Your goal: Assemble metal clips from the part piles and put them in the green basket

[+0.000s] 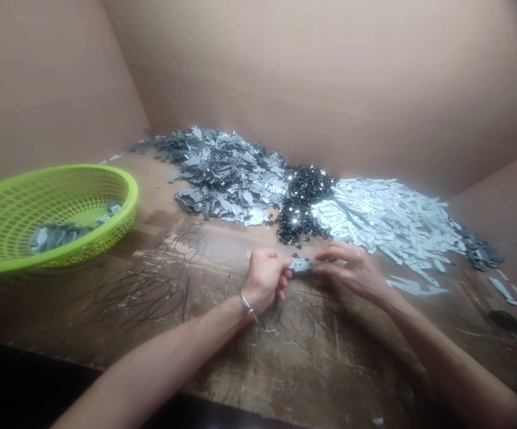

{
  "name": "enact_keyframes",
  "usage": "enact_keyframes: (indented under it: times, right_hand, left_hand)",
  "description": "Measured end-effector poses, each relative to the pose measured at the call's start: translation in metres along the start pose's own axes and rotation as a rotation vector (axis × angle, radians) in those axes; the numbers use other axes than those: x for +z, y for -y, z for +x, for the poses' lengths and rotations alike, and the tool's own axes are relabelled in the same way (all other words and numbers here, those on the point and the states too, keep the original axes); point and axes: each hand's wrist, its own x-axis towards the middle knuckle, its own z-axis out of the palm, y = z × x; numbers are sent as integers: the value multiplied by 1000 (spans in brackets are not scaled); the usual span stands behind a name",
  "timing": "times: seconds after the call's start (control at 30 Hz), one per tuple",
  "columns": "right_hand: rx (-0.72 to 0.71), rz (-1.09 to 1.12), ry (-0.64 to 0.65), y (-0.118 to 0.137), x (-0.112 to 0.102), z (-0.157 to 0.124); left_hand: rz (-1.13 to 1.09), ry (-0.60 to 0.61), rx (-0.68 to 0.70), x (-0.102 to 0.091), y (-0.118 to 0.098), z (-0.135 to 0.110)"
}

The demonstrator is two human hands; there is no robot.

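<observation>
My left hand [266, 277] and my right hand [352, 269] meet at the middle of the worn wooden table [222, 333]. Between their fingertips they pinch a small flat metal piece [302, 264]. Both hands have the fingers curled and closed on it. A thin metal bangle [247, 305] sits on my left wrist. Just beyond the hands lie three heaps: grey metal plates [222, 173] at left, small dark shiny parts [303, 199] in the middle, pale silver strips [387, 217] at right.
A lime-green plastic basket [106, 179] holding several grey metal pieces stands at the left. Cardboard walls [285, 77] close off the back and sides. Loose strips [414, 287] lie near my right hand. A dark object [506, 320] rests at the far right edge.
</observation>
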Motion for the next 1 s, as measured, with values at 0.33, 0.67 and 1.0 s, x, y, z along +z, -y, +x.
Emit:
enact_keyframes:
  times: [0.33, 0.67, 1.0]
  right_hand:
    - [312, -231, -148, -68, -50, -53]
    - [280, -302, 42, -101, -48, -92]
    - [154, -299, -41, -88, -40, -82]
  left_hand:
    - [-1, -30, -18, 2, -7, -2]
    - [39, 4, 1, -3, -6, 2]
    - [57, 37, 2, -7, -2, 5]
